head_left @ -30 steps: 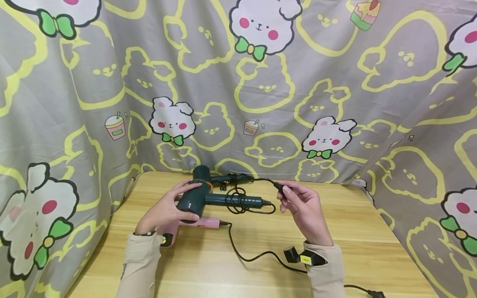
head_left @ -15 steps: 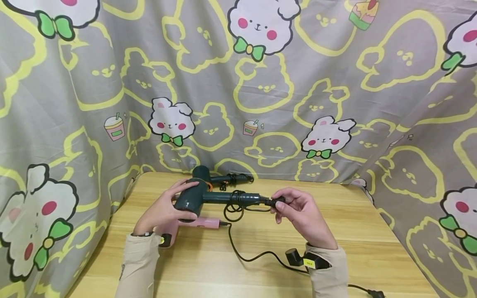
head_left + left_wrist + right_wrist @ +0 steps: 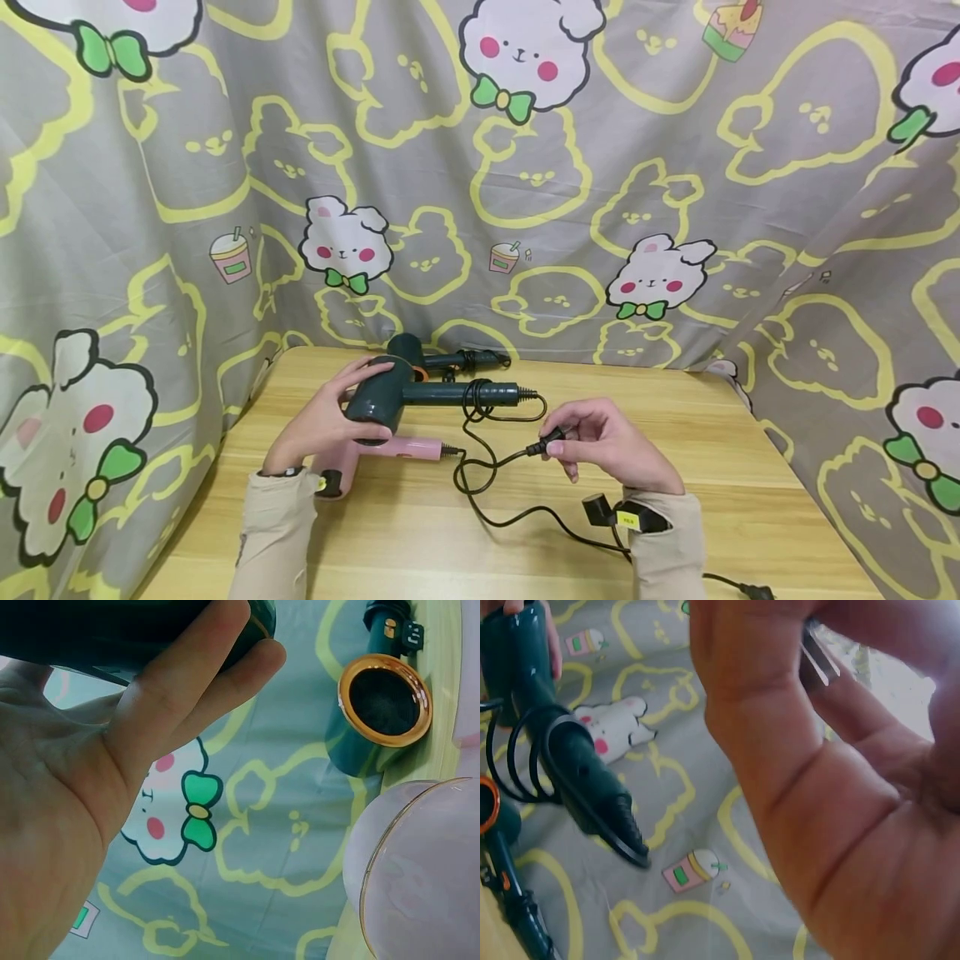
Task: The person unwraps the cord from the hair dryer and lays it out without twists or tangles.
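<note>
Plainly, right hand (image 3: 611, 446) pinches plug (image 3: 547, 442); yellow label's (image 3: 628, 521) print unreadable.

pink dryer (image 3: 411, 449) on wooden table (image 3: 750, 475), orange-rimmed green dryer (image 3: 406, 350) at the back, grey cartoon curtain (image 3: 442, 179)

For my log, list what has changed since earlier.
The right hand moved the black plug and its cord down the head view. The left hand, still holding the nearer dark green hair dryer, edged left. The pink hair dryer and rear green dryer stayed put.

No legible text or numbers.
</note>
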A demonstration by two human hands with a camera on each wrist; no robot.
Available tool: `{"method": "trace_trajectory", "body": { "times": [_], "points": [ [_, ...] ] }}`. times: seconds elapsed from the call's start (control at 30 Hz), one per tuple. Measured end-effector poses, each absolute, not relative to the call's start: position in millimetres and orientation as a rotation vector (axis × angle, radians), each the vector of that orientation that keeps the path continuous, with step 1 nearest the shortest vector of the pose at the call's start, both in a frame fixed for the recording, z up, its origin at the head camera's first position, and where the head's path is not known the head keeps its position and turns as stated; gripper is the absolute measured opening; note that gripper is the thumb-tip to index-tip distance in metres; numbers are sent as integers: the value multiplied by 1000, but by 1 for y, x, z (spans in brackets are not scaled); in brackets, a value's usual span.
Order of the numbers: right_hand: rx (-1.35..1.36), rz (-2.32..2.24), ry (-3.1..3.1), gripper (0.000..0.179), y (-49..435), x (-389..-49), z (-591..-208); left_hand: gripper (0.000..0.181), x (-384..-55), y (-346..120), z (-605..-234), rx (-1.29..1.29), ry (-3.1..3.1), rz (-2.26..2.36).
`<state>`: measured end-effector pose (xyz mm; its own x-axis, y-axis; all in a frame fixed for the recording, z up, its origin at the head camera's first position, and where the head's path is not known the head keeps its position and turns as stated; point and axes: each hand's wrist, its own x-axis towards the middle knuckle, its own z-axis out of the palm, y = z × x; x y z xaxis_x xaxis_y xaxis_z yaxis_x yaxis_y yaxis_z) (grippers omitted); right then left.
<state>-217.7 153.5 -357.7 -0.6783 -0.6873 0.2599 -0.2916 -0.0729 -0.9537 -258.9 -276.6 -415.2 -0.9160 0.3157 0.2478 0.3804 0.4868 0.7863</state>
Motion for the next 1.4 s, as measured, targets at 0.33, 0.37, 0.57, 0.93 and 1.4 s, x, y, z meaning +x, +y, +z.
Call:
{"method": "trace_trajectory", "body": {
  "times": [0.33,0.37,0.57,0.93,1.4],
  "points": [
    [-1007,-1721,1961,14,165,-229,-365,86,-259,-277,-414,-623,-2644,-1423],
    [-992,-1711,1976,16,166,-231,-366,86,-259,-278,-414,-622,-2644,-1425],
    [-880,-1668,2058,25,173,-239,-373,87,-258,-278,-413,-617,-2645,-1417],
    [-723,-1690,2029,24,181,-255,-395,87,-256,-278,-409,-631,-2635,-1405],
    [-480,-1768,2081,25,172,-271,-416,88,-254,-275,-408,-654,-2638,-1396]
  ]
}}
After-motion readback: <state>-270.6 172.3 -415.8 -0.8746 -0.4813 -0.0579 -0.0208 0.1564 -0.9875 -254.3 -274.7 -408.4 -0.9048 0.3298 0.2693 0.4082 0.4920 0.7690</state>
